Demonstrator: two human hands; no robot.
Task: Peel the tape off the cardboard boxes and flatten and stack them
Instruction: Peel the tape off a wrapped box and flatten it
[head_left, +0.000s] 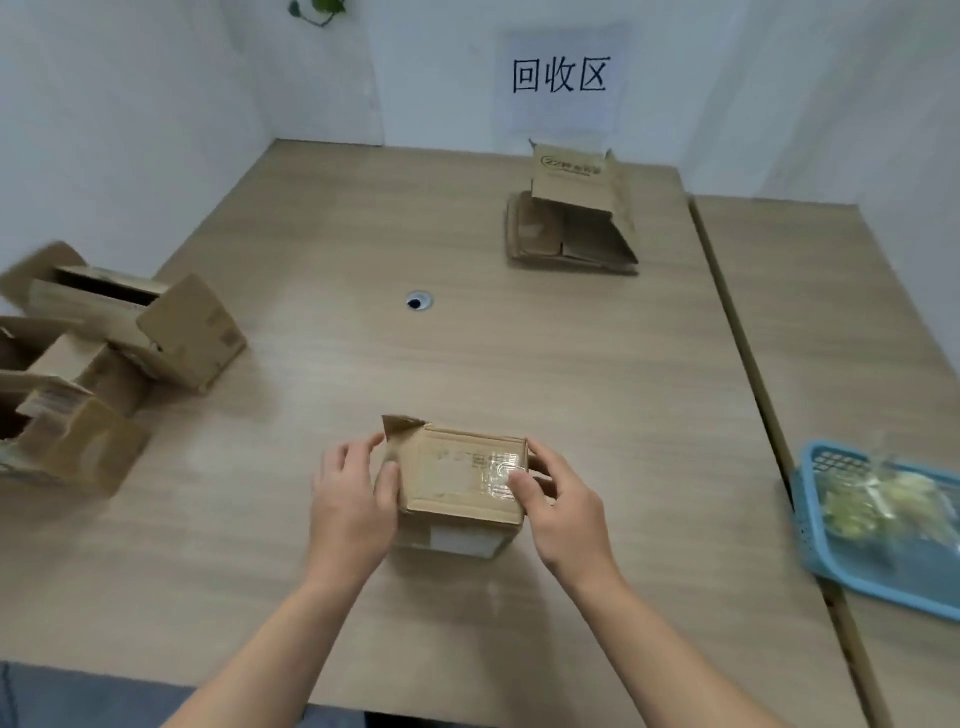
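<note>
Left hand (353, 499) clamps the left side of a small brown cardboard box (460, 483), thumb up on the top face, fingers wrapped round a raised, ragged flap. Right hand (558, 512) grips the opposite side, its thumb pressing onto a patch of clear glossy tape (501, 475) stuck on the box top. The box sits between the two hands on the pale wood-grain surface (467, 353), near the front edge, with a white label on its near face. Its cardboard is matte and scuffed, the tape shiny and wrinkled. Far back lies a pile of flattened brown cardboard (571, 239), one printed panel standing up. Off to the left, open brown cardboard boxes (104, 358) cluster together. At right sits a blue plastic basket (831, 545).
</note>
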